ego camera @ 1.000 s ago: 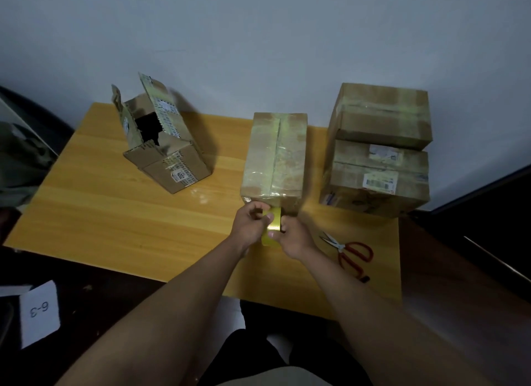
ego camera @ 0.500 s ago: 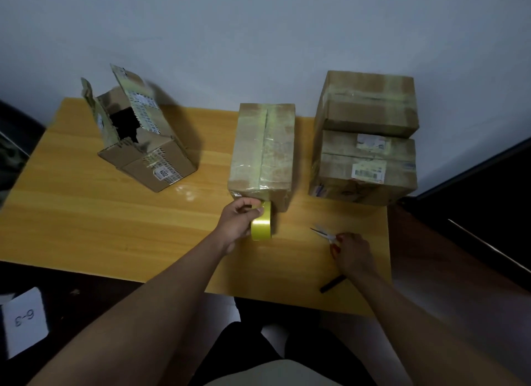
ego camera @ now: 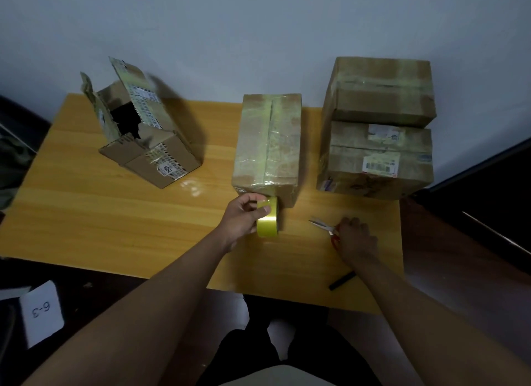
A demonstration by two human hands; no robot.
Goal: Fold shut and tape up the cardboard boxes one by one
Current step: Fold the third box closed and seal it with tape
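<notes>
we see an open box [ego camera: 143, 144] at the table's [ego camera: 86, 213] far left and two stacked boxes [ego camera: 376, 127] at the right, with the taped box [ego camera: 268, 144] between them. our right hand [ego camera: 355, 239] covers the scissors' [ego camera: 323, 226] handles; its grip is unclear. our left hand [ego camera: 244, 216] curls around the yellow tape roll [ego camera: 267, 220] against the taped box's near end.
</notes>
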